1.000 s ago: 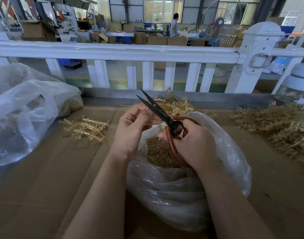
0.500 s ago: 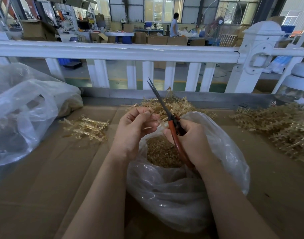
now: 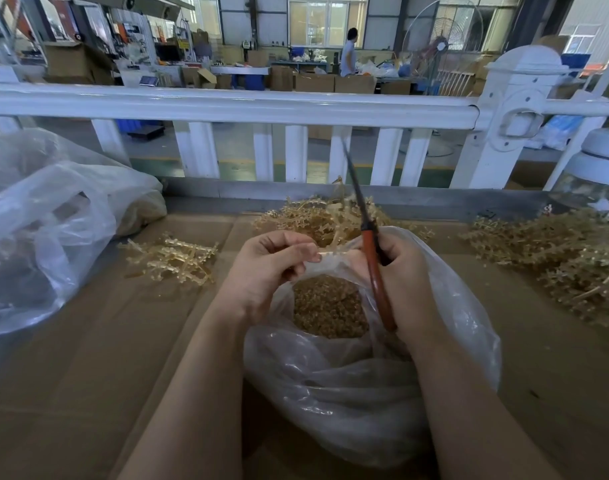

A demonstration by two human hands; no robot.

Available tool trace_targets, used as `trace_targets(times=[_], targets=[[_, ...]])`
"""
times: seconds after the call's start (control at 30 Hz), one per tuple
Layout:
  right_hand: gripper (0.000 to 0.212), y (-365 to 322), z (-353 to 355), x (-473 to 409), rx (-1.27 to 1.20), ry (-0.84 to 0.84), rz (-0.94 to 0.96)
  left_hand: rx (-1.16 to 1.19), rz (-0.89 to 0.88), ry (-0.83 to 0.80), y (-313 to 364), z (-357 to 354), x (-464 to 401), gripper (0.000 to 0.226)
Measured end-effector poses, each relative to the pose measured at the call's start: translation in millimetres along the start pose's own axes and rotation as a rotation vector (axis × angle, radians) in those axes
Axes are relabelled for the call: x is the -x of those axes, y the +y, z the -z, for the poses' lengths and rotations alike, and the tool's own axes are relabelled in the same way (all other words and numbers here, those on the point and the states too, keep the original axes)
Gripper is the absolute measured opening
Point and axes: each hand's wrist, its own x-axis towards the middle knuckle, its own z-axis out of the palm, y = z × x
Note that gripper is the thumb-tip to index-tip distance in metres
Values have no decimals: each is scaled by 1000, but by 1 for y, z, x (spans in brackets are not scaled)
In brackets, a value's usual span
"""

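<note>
My right hand (image 3: 405, 275) grips red-handled scissors (image 3: 374, 261), blades closed and pointing up and away toward the railing. My left hand (image 3: 268, 268) pinches a thin pale-gold plastic strip (image 3: 327, 252) between thumb and fingers, just left of the scissors. Both hands hover over the mouth of a clear plastic bag (image 3: 348, 393) that holds several small gold pieces (image 3: 329, 306). The strip is mostly hidden by my fingers.
Gold plastic sprues lie in piles: a small one at left (image 3: 171, 259), one behind the bag (image 3: 317, 216), a large one at right (image 3: 566, 261). A big clear bag (image 3: 43, 230) sits far left. Cardboard (image 3: 88, 358) covers the table; a white railing (image 3: 227, 102) runs behind.
The scissors went from open to closed and swung upright, tips rising toward the railing. My left hand stayed above the bag with the strip in its fingers.
</note>
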Motion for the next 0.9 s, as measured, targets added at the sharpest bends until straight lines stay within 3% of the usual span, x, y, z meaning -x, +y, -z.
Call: trace_targets(times=[0.13, 0.27, 0.47, 0.63, 0.73, 0.9], targets=[[9, -2, 5, -3, -35, 74, 20, -13, 195, -236, -2, 1, 2, 25], [17, -5, 0, -1, -58, 63, 12, -105, 215, -352, -1, 0, 5, 15], [37, -4, 1, 0, -18, 34, 14, 277, -45, -93, 3, 3, -1, 15], [19, 0, -1, -1, 83, 10, 34, 465, -148, 107, 3, 2, -3, 24], [13, 2, -1, 0, 105, -18, 26, 514, -205, 160, 4, 5, -5, 20], [39, 6, -5, 1, 232, -42, 16, 459, -170, 206, 1, 2, -5, 31]])
